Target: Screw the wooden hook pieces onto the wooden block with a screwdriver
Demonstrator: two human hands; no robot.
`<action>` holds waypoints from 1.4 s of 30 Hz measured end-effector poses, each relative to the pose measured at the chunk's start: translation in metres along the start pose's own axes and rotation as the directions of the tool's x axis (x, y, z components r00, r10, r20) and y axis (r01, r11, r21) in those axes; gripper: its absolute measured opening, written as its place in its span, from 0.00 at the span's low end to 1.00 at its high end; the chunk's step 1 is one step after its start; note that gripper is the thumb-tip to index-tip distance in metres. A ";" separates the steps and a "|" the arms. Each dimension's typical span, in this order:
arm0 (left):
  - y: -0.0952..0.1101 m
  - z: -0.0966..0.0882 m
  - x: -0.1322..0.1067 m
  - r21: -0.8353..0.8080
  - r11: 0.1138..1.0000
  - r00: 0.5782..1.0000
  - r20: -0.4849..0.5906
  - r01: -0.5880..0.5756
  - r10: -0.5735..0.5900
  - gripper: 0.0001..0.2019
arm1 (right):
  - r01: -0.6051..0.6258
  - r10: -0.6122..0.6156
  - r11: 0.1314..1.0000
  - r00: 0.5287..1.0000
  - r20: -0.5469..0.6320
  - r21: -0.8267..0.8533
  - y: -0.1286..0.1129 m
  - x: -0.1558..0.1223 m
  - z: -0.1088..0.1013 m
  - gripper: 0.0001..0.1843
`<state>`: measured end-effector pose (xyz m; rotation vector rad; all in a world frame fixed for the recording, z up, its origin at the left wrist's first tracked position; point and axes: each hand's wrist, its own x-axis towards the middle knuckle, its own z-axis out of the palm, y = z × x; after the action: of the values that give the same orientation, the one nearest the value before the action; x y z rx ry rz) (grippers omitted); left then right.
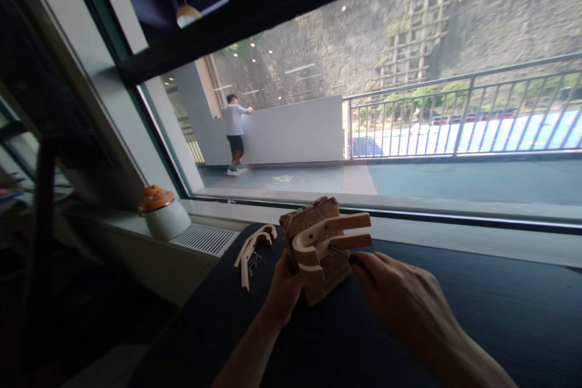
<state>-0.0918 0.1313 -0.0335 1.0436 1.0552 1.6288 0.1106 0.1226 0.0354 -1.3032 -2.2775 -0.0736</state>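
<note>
My left hand (284, 294) is wrapped round the lower left side of a rough brown board (335, 273), which it holds tilted over the dark table. Two pale curved wooden hooks (304, 242) with drilled holes lie against the board's face, their straight ends sticking out to the right. In the closed fingers of my right hand (393, 285) is a screwdriver (358, 262) with a dark handle. Its thin shaft points left at the lower hook; the tip's contact is too small to make out. Left of the board, similar loose wooden hooks (249, 254) lie beside several screws (255, 262).
The dark table (454, 267) stands against a window ledge (409, 227). At left, a white container with an orange top (166, 212) sits beside a vent grille (204, 239). Beyond the glass, a person (234, 127) stands at a white wall (295, 133) near a railing (464, 115).
</note>
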 end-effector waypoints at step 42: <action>-0.002 0.001 0.002 0.027 1.000 0.999 -0.047 -0.002 0.003 0.28 | -0.254 0.209 0.937 0.958 0.197 0.241 0.004 0.008 0.000 0.16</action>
<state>-0.0904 0.1341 -0.0350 1.0291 1.1107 1.6523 0.1110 0.1308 0.0381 -1.4669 -2.1570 0.4248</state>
